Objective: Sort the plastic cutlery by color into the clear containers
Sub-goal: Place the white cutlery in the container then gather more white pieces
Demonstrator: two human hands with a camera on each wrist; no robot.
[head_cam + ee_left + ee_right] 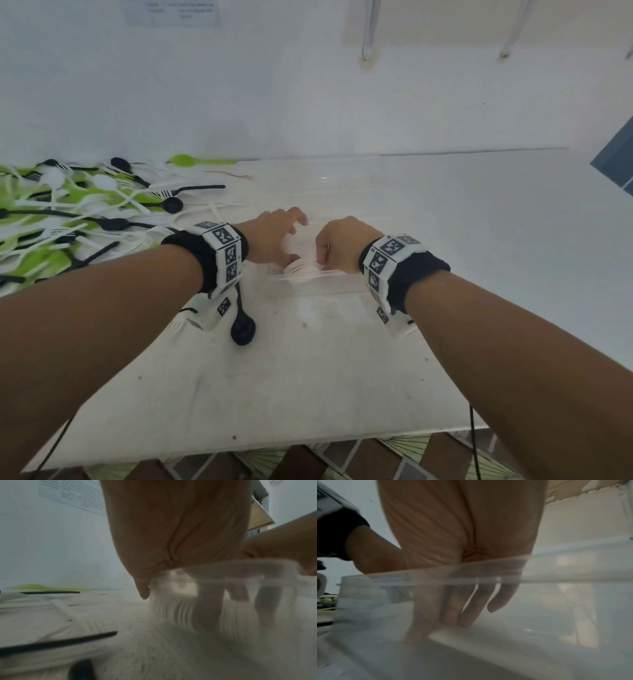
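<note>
A clear container (pixel 318 274) stands on the white table in front of me, and both hands reach into it. My left hand (pixel 274 236) curls its thumb and fingers round a bundle of white cutlery (pixel 301 265) at the container's left end. In the left wrist view its fingers (pixel 205 608) show through the clear wall (pixel 240 563) beside the blurred white bundle (pixel 178 609). My right hand (pixel 339 243) points its fingers down into the container. In the right wrist view those fingers (pixel 476 601) are nearly straight behind the wall (pixel 436 573), tips resting on white cutlery (pixel 479 632).
A mixed pile of green, white and black cutlery (pixel 68 212) covers the table's left side. A lone green spoon (pixel 191 160) lies by the wall. One black spoon (pixel 243 329) lies under my left wrist. The table's front edge (pixel 274 442) is near me.
</note>
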